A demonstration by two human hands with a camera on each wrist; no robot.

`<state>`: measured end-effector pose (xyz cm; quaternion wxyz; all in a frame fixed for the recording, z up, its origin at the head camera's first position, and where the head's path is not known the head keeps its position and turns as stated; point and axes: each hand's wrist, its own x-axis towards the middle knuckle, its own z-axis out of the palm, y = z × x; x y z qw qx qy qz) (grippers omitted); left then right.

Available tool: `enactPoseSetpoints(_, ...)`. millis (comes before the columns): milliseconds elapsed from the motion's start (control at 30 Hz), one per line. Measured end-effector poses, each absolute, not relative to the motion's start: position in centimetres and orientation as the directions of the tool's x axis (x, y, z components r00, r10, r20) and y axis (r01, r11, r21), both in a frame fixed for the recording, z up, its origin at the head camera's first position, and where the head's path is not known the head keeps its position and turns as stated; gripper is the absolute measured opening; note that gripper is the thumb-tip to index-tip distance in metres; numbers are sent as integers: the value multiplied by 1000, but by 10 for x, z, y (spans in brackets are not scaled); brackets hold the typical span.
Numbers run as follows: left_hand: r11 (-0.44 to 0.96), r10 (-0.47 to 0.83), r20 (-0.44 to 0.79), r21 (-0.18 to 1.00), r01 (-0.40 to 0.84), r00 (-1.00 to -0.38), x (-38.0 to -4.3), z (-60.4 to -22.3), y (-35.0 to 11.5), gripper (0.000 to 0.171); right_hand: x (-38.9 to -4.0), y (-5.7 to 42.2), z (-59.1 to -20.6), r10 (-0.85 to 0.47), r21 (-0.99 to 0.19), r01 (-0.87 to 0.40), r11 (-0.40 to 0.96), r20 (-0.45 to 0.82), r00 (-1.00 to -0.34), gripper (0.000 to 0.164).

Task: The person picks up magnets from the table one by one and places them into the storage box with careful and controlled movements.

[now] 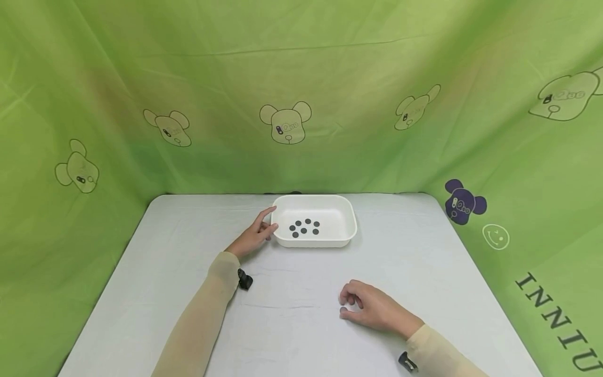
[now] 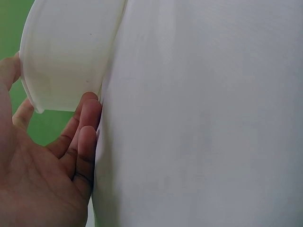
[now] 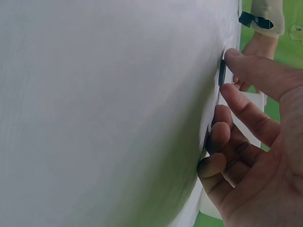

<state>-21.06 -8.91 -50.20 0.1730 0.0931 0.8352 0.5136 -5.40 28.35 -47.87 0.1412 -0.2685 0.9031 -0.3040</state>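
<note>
A white rectangular tray (image 1: 330, 243) stands near the table's far edge, with several dark round discs (image 1: 303, 230) lying on its floor, mostly in the left half. My left hand (image 1: 254, 235) holds the tray's left end, thumb and index finger at the rim and the other fingers bent low by the outer wall (image 2: 71, 61). Nearer the front right, my right hand (image 1: 372, 309) is low over the table. Its thumb and index fingertips are at opposite edges of one dark disc (image 3: 222, 72), while the remaining fingers curl against the cloth.
White cloth covers the table (image 1: 282, 324). A green curtain (image 1: 226, 157) with bear-head prints encloses the back and both sides. Each sleeve carries a small black camera mount (image 1: 245, 279) at the wrist.
</note>
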Motion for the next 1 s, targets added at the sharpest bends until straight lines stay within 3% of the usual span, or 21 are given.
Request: enactPoseSetpoints(1000,440,344,-161,898,7,-925,-210,-504,-89,67,-53,285,-481,-629,-646,-448,618,-65,-775,27)
